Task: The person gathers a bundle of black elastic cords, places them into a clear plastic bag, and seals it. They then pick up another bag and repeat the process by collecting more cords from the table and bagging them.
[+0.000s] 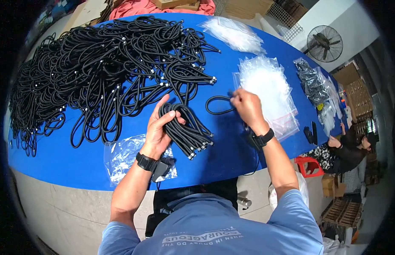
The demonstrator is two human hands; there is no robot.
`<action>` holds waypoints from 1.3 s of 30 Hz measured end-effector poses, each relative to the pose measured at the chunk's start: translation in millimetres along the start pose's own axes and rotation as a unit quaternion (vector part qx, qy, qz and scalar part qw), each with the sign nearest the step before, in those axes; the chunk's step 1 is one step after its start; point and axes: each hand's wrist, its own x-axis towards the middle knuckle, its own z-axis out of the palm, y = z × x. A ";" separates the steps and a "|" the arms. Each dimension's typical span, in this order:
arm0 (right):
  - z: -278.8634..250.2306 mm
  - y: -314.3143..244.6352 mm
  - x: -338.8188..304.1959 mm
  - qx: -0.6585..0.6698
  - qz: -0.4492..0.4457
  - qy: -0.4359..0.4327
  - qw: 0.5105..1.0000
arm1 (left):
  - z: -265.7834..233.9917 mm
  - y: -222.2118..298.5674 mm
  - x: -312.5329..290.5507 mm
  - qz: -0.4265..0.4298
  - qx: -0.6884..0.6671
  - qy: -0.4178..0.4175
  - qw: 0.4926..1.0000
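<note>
My left hand (157,127) is closed round a bundle of black cord loops (186,129), each with a small silvery clasp at its lower right end. In my right hand (247,106), fingers pinched, is a single black cord loop (218,105) that hangs out to the left. A big heap of the same black cord loops (91,63) covers the left and far part of the blue table (223,144). Under and beside my left wrist lies a clear plastic bag (127,157).
Stacks of clear plastic bags (265,80) lie right of my right hand, with more clear bags (233,34) farther back. Packed black items (310,80) sit at the right edge. Beyond stand a fan (325,43), a red stool (310,167) and a seated person (355,148).
</note>
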 end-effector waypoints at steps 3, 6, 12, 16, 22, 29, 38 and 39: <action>2.7 11.4 -1.2 -0.077 -0.065 -0.131 0.986 | -0.3 -2.3 0.6 0.001 0.000 0.002 1.000; -3.9 17.8 -5.7 -0.187 -0.049 -0.062 0.979 | -1.0 -1.6 2.6 0.002 0.000 0.002 1.000; -30.0 13.1 -2.0 -0.048 -0.009 0.011 0.999 | -0.7 0.9 -0.9 -0.001 0.006 0.003 1.000; -41.5 27.7 -3.0 0.131 0.150 -0.031 0.979 | 0.3 -0.1 -1.4 -0.003 -0.006 0.002 1.000; -56.7 38.1 -10.9 0.045 0.131 0.016 0.990 | 3.3 3.3 -1.3 -0.011 0.003 0.003 1.000; -28.8 -4.0 6.6 0.249 0.071 -0.207 0.944 | 1.8 6.4 -1.5 -0.019 0.015 -0.019 1.000; 36.4 -8.5 24.8 0.117 -0.132 -0.267 0.947 | 0.5 4.0 0.2 -0.019 0.014 -0.003 1.000; 40.9 -7.0 24.0 0.079 -0.178 -0.263 0.945 | 0.6 4.5 -0.5 -0.019 0.014 -0.002 1.000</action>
